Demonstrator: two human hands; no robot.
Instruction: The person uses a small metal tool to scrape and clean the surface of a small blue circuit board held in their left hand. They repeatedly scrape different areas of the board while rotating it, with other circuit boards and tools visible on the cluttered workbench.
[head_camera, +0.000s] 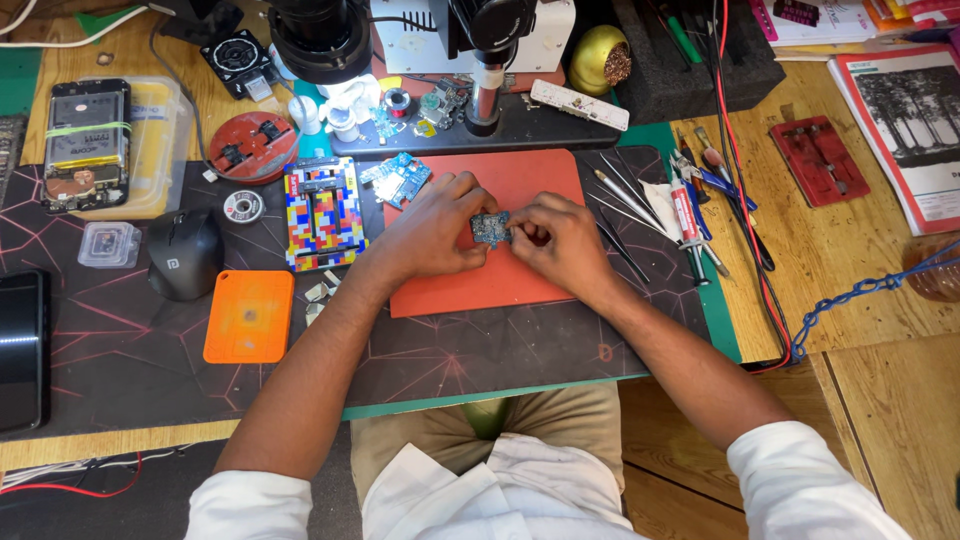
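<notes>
White short-sleeved shirt w/ khaki trousers; forearms & hands (495, 235) bare.

Fingers of the left hand (435, 228) and right hand (560, 238) are covering the edges of a small blue circuit board (490, 229), its parts too tiny to tell; a dark tablet (20, 350) and magazine (910, 130) are running off frame.
</notes>
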